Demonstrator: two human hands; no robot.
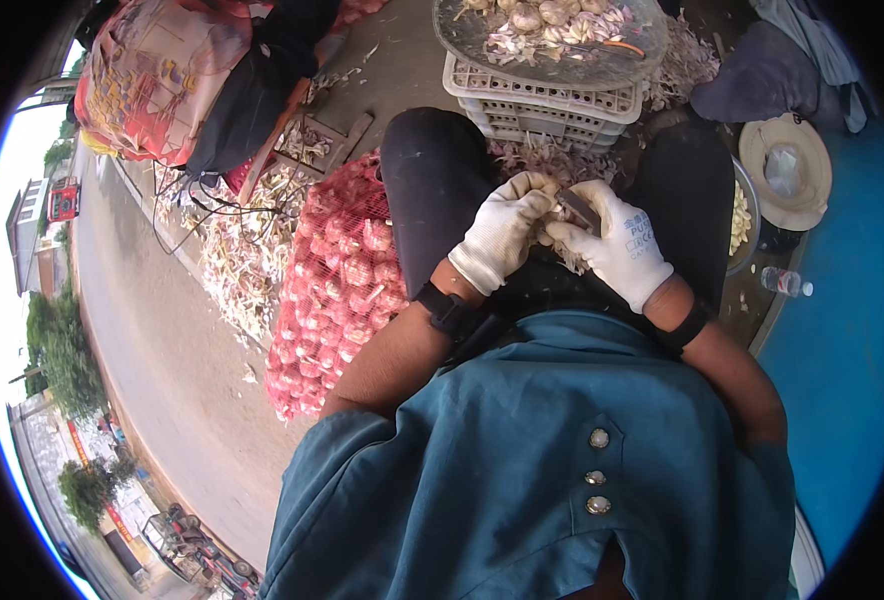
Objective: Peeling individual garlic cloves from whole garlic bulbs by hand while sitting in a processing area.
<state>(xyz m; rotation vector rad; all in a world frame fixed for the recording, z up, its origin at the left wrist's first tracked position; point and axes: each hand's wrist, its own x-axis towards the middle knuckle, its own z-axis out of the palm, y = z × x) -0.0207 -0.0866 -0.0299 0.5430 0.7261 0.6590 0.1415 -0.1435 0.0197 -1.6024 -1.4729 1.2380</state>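
My left hand (503,229), in a white knit glove, pinches what looks like a piece of garlic (550,214) between thumb and fingers; the fingers partly hide it. Close against it, my right hand (616,238), gloved alike, grips a dark, flat-sided tool (578,210) whose working end is hidden. Both hands are above my lap, between my knees. Papery garlic skins (569,256) hang just below them. In front, a round board (457,41) rests on stacked plastic crates (547,112) and bears garlic bulbs (528,16), loose cloves (584,30) and an orange-handled tool (623,48).
A red mesh sack of garlic (344,277) leans by my left leg. Skins (239,262) litter the ground beyond it. On my right are a metal bowl (751,225) of peeled cloves, a brimmed hat (809,195) and a plastic bottle (783,282). Floral fabric (164,82) bulges at upper left.
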